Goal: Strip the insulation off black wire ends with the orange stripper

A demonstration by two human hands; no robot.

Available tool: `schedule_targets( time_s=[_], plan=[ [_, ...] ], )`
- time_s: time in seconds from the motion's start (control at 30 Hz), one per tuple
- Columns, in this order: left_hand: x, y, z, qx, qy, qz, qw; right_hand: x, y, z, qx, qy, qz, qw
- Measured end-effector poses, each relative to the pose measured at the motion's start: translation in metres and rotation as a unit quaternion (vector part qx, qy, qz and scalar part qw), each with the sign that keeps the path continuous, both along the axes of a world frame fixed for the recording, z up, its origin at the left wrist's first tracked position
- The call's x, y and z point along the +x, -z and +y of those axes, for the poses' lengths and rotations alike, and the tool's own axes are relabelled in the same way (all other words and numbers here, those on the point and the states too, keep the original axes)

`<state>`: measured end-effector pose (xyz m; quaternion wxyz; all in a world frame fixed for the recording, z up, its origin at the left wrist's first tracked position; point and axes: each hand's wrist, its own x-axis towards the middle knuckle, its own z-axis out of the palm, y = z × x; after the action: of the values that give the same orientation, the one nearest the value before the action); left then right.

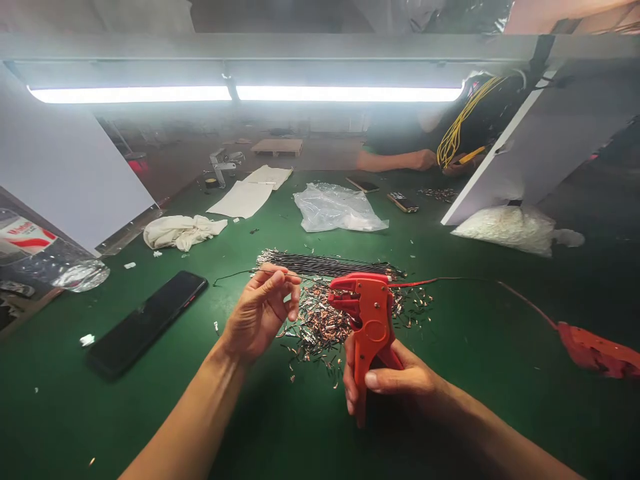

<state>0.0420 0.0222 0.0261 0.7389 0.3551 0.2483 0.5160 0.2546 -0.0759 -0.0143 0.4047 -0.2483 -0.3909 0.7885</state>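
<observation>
My right hand [395,377] is wrapped round the handles of a red wire stripper [373,320], whose jaws point left. Between thumb and fingers, my left hand [265,303] pinches a thin black wire [235,274]. One end of the wire trails off to the left; the other reaches toward the stripper's jaws, and I cannot tell whether they grip it. Beneath the tool lies a heap of copper and black wire scraps [323,323]. Just behind it, a bundle of cut black wires [320,262] lies lengthwise across the green table [465,400].
A black phone [150,323] lies at left, near a plastic bottle [55,257] and a white cloth [183,232]. Farther back are paper sheets [245,198] and a clear plastic bag [337,207]. A red tool [595,347] lies at right. Across the table, a person's hand [425,160] is near yellow wires [457,127].
</observation>
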Motion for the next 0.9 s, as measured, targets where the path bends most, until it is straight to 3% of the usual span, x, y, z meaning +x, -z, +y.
schedule_targets(
  time_s=[0.13, 0.2, 0.27, 0.33, 0.4, 0.47, 0.67, 0.9],
  plan=[
    [0.004, 0.002, -0.002, 0.045, 0.010, 0.055, 0.997, -0.001, -0.001, 0.000, 0.000, 0.013, 0.002, 1.000],
    [0.008, 0.000, -0.006, 0.086, -0.024, 0.113, 0.990, -0.001, 0.000, 0.001, 0.012, 0.053, -0.010, 0.998],
    [0.012, -0.002, -0.010, 0.143, -0.116, 0.178, 0.967, -0.001, 0.000, 0.003, 0.023, 0.107, -0.026, 0.994],
    [0.016, -0.001, -0.016, 0.195, -0.228, 0.237, 0.924, -0.001, -0.001, 0.004, 0.030, 0.138, -0.033, 0.989],
    [0.021, 0.002, -0.022, 0.227, -0.287, 0.280, 0.887, 0.000, -0.002, 0.004, 0.038, 0.141, -0.024, 0.989],
    [0.026, 0.006, -0.027, 0.244, -0.282, 0.300, 0.878, -0.001, -0.003, 0.003, 0.042, 0.132, -0.010, 0.990],
    [0.038, 0.014, -0.043, 0.242, -0.217, 0.307, 0.895, -0.003, -0.002, 0.001, 0.049, 0.115, -0.011, 0.992],
    [0.039, 0.016, -0.048, 0.363, -0.199, 0.304, 0.858, -0.002, -0.003, 0.005, 0.060, 0.141, -0.043, 0.987]
  ],
)
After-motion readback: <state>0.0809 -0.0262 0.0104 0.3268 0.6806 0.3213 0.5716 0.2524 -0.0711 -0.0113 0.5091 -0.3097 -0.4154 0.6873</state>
